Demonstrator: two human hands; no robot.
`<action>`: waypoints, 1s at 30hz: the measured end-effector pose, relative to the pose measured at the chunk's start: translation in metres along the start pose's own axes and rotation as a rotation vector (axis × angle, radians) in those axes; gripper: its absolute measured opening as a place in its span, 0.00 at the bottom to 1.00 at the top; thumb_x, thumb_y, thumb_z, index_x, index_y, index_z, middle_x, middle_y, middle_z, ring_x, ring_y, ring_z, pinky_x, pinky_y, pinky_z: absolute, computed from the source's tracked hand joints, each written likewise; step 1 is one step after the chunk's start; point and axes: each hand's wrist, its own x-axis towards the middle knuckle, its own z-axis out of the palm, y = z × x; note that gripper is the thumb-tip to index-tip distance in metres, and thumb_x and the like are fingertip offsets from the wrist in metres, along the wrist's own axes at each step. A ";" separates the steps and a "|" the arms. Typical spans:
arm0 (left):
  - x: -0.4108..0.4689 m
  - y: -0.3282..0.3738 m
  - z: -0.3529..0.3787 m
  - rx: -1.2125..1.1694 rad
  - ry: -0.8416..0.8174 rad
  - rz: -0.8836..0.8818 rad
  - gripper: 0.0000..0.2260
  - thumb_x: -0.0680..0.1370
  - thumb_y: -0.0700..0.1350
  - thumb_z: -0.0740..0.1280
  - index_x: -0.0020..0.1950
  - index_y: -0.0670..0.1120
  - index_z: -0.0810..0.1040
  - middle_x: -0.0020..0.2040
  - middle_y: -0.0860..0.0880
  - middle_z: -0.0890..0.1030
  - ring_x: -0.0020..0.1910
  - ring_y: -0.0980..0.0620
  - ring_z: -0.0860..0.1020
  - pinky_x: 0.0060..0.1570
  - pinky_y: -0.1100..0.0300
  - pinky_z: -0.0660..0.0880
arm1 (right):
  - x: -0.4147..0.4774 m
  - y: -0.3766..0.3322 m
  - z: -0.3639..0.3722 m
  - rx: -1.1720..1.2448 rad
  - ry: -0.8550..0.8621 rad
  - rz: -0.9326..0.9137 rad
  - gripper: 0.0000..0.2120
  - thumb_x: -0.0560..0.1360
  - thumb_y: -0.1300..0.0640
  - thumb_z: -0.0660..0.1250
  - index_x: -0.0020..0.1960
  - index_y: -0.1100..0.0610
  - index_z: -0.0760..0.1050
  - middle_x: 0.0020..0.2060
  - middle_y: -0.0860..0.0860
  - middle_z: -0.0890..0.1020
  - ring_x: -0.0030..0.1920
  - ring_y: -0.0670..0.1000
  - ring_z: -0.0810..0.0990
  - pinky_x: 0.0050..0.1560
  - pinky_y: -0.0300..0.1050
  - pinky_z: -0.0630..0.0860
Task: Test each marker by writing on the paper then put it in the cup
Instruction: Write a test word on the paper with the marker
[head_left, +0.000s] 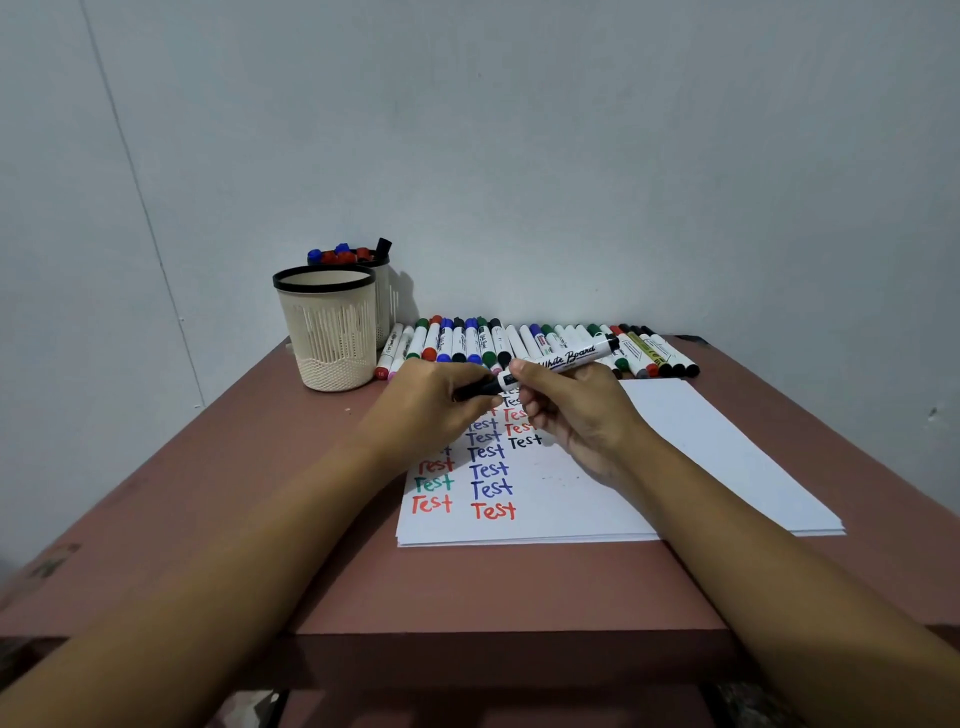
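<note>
- Why 2 hands on 1 marker (567, 358)?
- The left hand (431, 402) grips its cap (477, 389) and the right hand (571, 413) grips its body, to work the cap. It is mid-frame, over the paper (701, 457). The cup (328, 332) waits at the left.

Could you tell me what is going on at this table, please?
A person is testing markers. Both hands hold one black marker above the paper: the left hand grips its cap, and the right hand pinches the barrel. The paper already carries many "Test" words in red, green, blue and black. A row of markers lies along the far side of the table. The rear cup holds several markers, behind the front cup.
</note>
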 end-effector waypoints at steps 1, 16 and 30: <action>0.001 -0.001 0.001 0.011 0.011 0.038 0.10 0.73 0.42 0.72 0.52 0.40 0.82 0.42 0.44 0.84 0.35 0.54 0.79 0.38 0.63 0.76 | 0.000 0.000 0.001 0.018 0.003 0.001 0.07 0.75 0.61 0.69 0.38 0.60 0.79 0.26 0.51 0.77 0.26 0.45 0.73 0.28 0.35 0.72; 0.003 -0.002 0.006 0.041 0.039 0.138 0.07 0.73 0.42 0.70 0.47 0.39 0.82 0.35 0.47 0.82 0.29 0.58 0.73 0.33 0.69 0.70 | 0.004 0.000 0.004 0.086 0.039 0.033 0.10 0.75 0.59 0.69 0.36 0.60 0.76 0.25 0.52 0.71 0.26 0.47 0.67 0.25 0.36 0.68; 0.016 0.000 -0.020 -0.749 0.365 -0.570 0.02 0.76 0.40 0.67 0.47 0.46 0.78 0.38 0.48 0.80 0.36 0.54 0.78 0.35 0.61 0.75 | 0.014 0.001 -0.009 -0.423 0.340 -0.161 0.13 0.80 0.50 0.60 0.59 0.55 0.75 0.42 0.49 0.78 0.48 0.51 0.76 0.49 0.45 0.72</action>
